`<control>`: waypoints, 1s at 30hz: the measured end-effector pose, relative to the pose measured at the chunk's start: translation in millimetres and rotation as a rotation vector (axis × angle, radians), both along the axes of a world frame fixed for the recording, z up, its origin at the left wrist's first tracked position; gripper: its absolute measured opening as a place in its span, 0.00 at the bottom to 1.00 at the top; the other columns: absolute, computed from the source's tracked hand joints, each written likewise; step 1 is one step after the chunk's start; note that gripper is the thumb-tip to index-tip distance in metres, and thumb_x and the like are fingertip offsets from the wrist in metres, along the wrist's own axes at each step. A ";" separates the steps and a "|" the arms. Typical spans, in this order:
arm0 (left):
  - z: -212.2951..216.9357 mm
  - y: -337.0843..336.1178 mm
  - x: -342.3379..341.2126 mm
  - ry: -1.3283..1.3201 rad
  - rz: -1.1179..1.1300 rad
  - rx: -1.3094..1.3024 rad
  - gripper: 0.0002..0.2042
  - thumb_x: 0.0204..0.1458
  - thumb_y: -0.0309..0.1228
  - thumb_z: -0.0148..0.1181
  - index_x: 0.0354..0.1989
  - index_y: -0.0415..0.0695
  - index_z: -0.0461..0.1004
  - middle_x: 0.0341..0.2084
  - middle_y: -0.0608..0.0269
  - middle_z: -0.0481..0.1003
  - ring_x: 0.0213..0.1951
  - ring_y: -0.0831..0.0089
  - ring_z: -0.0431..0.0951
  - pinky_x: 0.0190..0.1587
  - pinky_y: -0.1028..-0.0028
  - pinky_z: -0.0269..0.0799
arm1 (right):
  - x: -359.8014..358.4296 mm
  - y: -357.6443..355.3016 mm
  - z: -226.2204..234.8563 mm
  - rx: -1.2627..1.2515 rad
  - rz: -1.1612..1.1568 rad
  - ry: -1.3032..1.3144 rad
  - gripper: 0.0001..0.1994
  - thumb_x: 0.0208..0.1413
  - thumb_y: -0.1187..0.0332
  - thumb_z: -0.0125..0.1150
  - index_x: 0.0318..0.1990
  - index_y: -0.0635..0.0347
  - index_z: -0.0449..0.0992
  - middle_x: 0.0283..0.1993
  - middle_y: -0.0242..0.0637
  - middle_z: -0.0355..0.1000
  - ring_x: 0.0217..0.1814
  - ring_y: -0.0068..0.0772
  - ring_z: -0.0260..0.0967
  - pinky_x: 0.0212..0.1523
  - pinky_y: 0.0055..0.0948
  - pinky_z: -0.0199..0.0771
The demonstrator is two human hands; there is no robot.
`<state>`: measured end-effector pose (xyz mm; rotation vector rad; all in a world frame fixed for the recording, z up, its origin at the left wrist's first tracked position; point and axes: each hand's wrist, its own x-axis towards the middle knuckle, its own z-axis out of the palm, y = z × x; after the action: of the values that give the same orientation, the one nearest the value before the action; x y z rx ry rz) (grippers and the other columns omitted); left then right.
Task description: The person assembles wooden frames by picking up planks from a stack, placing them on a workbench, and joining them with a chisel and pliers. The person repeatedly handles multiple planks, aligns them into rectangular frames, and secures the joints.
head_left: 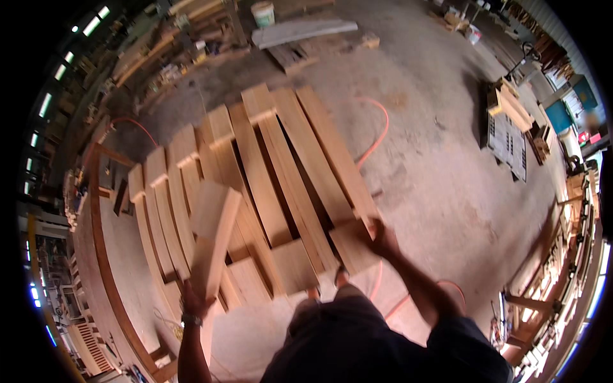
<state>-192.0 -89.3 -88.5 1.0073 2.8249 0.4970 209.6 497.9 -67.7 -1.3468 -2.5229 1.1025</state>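
Planks [281,185] lie fanned side by side on the floor [440,185], most of the row laid. The right hand [382,241] grips the near end of the rightmost one. The left hand [193,300] holds another board [214,236] raised, not yet set down, left of the row's near ends.

An orange hose [377,131] snakes over the concrete floor [434,179]; a white bucket [262,13] stands far off, a wooden pallet [509,131] to the right.

Head-worn fisheye, steeply downward view
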 end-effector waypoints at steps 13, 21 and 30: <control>9.8 26.7 -6.1 -0.069 -0.049 0.072 0.51 0.21 0.49 0.85 0.59 0.48 0.63 0.45 0.47 0.81 0.47 0.39 0.80 0.48 0.45 0.79 | 2.8 -97.4 59.3 0.110 -0.032 -0.094 0.67 0.36 0.50 0.83 0.78 0.70 0.42 0.63 0.63 0.65 0.64 0.66 0.66 0.63 0.54 0.73; 35.8 32.9 9.7 -0.078 0.007 0.024 0.50 0.28 0.47 0.82 0.64 0.46 0.63 0.46 0.46 0.81 0.47 0.39 0.81 0.48 0.46 0.80 | 6.6 -101.1 56.3 0.035 -0.008 -0.111 0.67 0.33 0.56 0.83 0.78 0.68 0.41 0.66 0.62 0.63 0.66 0.65 0.65 0.61 0.54 0.74; 62.8 61.5 16.6 -0.215 0.044 0.108 0.44 0.31 0.43 0.78 0.61 0.45 0.64 0.50 0.46 0.80 0.50 0.41 0.81 0.51 0.48 0.80 | 38.6 -131.7 52.5 0.077 -0.020 -0.088 0.62 0.38 0.56 0.79 0.78 0.64 0.42 0.64 0.65 0.63 0.66 0.67 0.64 0.62 0.57 0.73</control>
<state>-175.3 -27.7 -25.7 0.8523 2.6581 0.7232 248.2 366.3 -15.3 -1.4284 -2.5775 0.9526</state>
